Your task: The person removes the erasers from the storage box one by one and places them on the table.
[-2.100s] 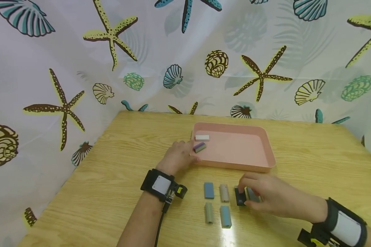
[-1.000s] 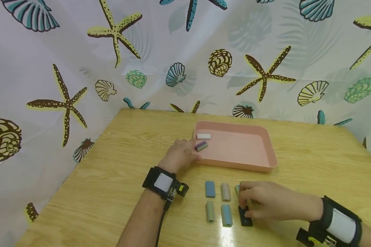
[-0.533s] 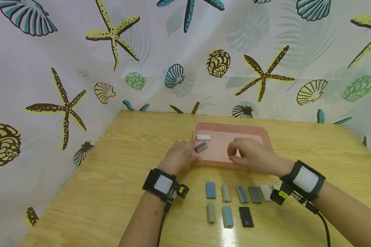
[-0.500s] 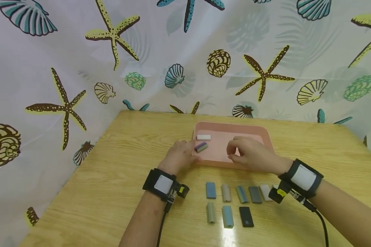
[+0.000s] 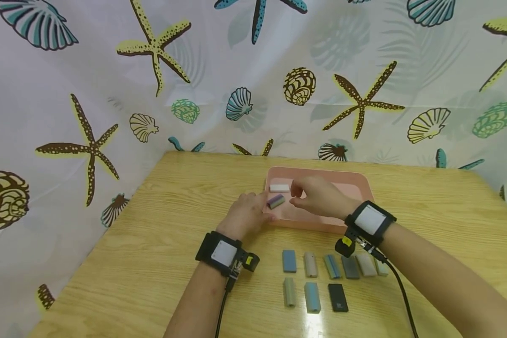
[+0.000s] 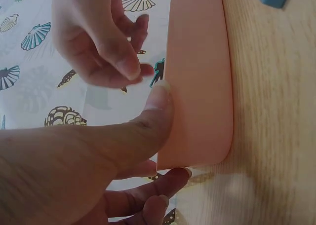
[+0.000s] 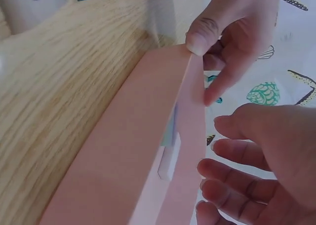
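Note:
My left hand (image 5: 245,216) grips the near-left corner of a shallow pink tray (image 5: 304,225), its thumb on the front wall in the left wrist view. Inside that end of the tray lie a white block (image 5: 279,188) and a purple-and-green striped block (image 5: 276,202). My right hand (image 5: 318,197) hovers over the tray just right of these two, fingers loosely curled. In the right wrist view its fingers are apart with nothing between them. A black block (image 5: 338,297) lies on the table at the right end of the front row.
In front of the tray, small blocks lie in two rows. The front row also has a green block (image 5: 289,292) and a light blue block (image 5: 312,297). Behind are a blue block (image 5: 289,261), a beige block (image 5: 310,264) and several more. A patterned cloth (image 5: 253,70) hangs behind the table.
My right hand brought the black block from the back row to the front row and let it go. It then moved up and left over the tray. The left hand stayed on the tray.

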Available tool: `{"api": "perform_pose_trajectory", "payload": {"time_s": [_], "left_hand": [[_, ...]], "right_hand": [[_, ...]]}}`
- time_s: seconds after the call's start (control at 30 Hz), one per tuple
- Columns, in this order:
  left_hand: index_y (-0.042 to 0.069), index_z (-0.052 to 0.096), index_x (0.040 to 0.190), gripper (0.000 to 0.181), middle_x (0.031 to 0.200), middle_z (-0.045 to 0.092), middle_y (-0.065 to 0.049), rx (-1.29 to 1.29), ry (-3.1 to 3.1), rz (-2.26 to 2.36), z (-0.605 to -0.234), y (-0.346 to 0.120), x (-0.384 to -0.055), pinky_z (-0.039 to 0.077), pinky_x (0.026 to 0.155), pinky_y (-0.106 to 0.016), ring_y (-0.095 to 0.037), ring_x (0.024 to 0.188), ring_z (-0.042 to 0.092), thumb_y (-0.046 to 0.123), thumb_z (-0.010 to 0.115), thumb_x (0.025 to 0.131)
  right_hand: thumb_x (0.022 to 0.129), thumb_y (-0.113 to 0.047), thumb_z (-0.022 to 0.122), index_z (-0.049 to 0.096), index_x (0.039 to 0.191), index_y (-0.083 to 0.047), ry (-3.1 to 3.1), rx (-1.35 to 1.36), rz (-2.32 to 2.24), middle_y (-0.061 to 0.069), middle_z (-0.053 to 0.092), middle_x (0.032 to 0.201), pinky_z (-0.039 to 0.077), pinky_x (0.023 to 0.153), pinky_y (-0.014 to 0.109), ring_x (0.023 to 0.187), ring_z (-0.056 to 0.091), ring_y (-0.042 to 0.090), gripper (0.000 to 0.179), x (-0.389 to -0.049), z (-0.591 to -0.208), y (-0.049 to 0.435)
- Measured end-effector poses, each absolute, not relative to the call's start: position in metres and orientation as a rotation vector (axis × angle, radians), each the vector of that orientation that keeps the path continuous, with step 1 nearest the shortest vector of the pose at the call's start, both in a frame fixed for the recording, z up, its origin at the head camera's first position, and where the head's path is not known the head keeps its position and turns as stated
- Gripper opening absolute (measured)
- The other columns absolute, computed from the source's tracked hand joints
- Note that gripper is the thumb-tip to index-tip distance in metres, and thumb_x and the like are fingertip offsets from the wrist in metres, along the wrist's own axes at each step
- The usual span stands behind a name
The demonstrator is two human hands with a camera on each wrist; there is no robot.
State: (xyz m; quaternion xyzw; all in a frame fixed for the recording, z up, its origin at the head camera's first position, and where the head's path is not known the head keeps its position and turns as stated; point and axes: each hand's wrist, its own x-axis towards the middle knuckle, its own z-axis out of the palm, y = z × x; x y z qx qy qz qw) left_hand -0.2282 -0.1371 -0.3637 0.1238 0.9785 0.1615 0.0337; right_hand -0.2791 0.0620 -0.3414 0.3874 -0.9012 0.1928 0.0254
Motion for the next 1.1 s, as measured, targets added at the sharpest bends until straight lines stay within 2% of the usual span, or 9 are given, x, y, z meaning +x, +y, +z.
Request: {"api": "perform_pose_trajectory", "payload": {"time_s": [0.33,0.5,0.6,0.87,0.97,1.1], "left_hand": [[0.014,0.035,0.138,0.069,0.085,0.053,-0.004,0.404,3.015,0.501,-0.364,-0.138,-0.230,0.042,0.067,-0.034,-0.020,0.080,0.048,0.045,0.062,0.083],[0.012,0.039,0.135,0.066,0.084,0.051,-0.004,0.420,3.026,0.486,-0.365,-0.137,-0.230,0.041,0.066,-0.032,-0.019,0.078,0.047,0.044,0.063,0.082],[0.012,0.035,0.138,0.069,0.084,0.051,-0.004,0.454,3.045,0.454,-0.364,-0.137,-0.229,0.041,0.065,-0.032,-0.019,0.077,0.046,0.043,0.063,0.083],[0.013,0.032,0.140,0.070,0.094,0.054,-0.007,0.424,3.045,0.444,-0.363,-0.138,-0.227,0.045,0.073,-0.036,-0.021,0.086,0.048,0.042,0.063,0.084],[0.013,0.038,0.136,0.065,0.093,0.054,-0.007,0.414,3.036,0.462,-0.363,-0.138,-0.228,0.045,0.072,-0.035,-0.021,0.086,0.049,0.042,0.063,0.084],[0.013,0.048,0.122,0.051,0.092,0.056,-0.007,0.406,3.034,0.471,-0.363,-0.139,-0.229,0.045,0.071,-0.036,-0.022,0.085,0.050,0.044,0.062,0.084]], "right_hand": [[0.078,-0.025,0.072,0.060,0.079,-0.010,-2.859,1.095,0.424,0.001,0.059,0.073,0.043,0.053,0.029,0.061,0.049,0.015,0.019,-0.291,-0.358,0.025],[0.081,-0.027,0.069,0.061,0.081,-0.008,-2.902,1.051,0.407,0.002,0.058,0.074,0.043,0.052,0.030,0.062,0.050,0.016,0.020,-0.297,-0.365,0.015],[0.082,-0.026,0.068,0.060,0.082,-0.007,-2.919,1.030,0.397,0.003,0.056,0.072,0.042,0.051,0.031,0.063,0.049,0.018,0.020,-0.298,-0.366,0.012],[0.081,-0.028,0.069,0.058,0.084,-0.008,-2.903,0.997,0.447,0.002,0.054,0.072,0.042,0.053,0.031,0.064,0.049,0.017,0.023,-0.297,-0.372,0.010],[0.081,-0.030,0.069,0.057,0.085,-0.009,-2.923,0.965,0.486,0.001,0.055,0.074,0.043,0.054,0.031,0.064,0.050,0.017,0.024,-0.297,-0.374,0.012],[0.080,-0.031,0.069,0.058,0.087,-0.009,-2.942,0.936,0.534,0.001,0.057,0.076,0.044,0.056,0.031,0.065,0.051,0.017,0.025,-0.295,-0.372,0.017]]}}
